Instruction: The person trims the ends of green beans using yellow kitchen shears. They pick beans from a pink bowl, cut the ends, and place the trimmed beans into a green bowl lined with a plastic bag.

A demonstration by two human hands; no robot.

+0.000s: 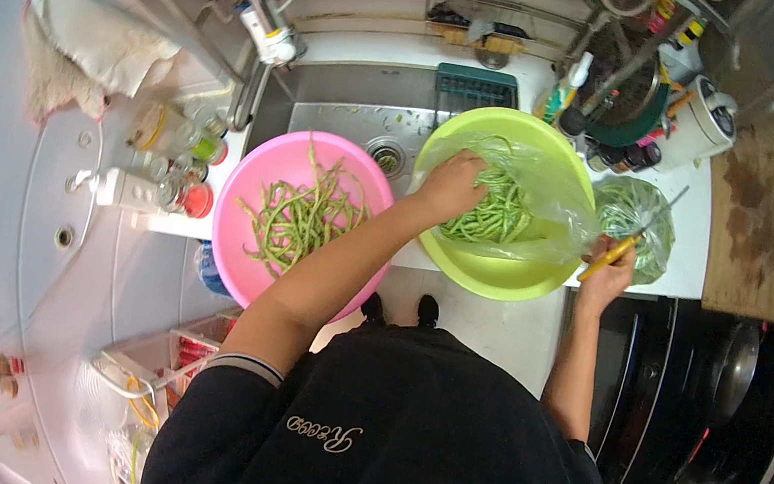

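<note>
My left hand reaches into a clear plastic bag and touches the green beans in it; whether its fingers hold any cannot be told. The bag lies in a lime-green basin. In my right hand is a yellow-handled tool, likely a knife, its thin blade pointing up and right over a second bag of green beans. A pink basin at the left holds a heap of long beans.
Behind the basins is a steel sink with a drain and a dark green rack. Jars line the left side. A wooden cutting board lies at the right, near bottles and a white kettle.
</note>
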